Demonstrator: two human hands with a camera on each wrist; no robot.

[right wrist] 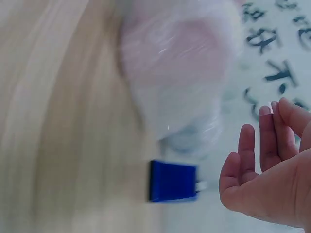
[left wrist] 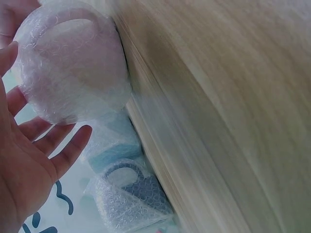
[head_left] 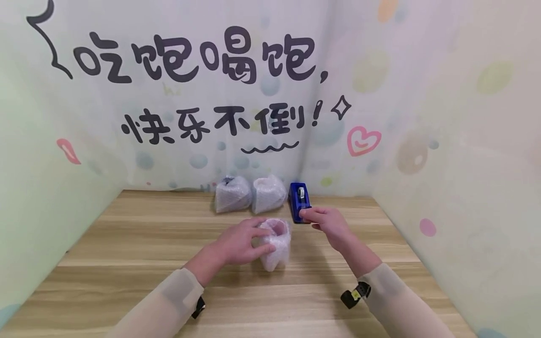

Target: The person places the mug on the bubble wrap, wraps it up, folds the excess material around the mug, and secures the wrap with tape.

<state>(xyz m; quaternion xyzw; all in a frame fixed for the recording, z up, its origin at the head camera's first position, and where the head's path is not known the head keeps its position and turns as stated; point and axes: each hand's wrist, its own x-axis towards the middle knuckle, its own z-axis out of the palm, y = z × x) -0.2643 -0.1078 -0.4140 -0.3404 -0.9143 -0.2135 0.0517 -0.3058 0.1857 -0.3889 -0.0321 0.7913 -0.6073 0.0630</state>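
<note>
A pink mug in bubble wrap stands on the wooden table, its opening upward in the head view; a loop like its handle shows through the wrap in the left wrist view. My left hand holds it at the left side, thumb at the front and fingers by the rim. With thumb and fingertips together, my right hand pinches a small clear strip of tape. In the head view those fingertips overlap the front end of a blue tape dispenser; the right wrist view puts them apart from it.
Two more bubble-wrapped mugs, one darker and one pale, stand side by side at the back, left of the dispenser. Behind them rises a printed cloth wall, with further walls at both sides of the table.
</note>
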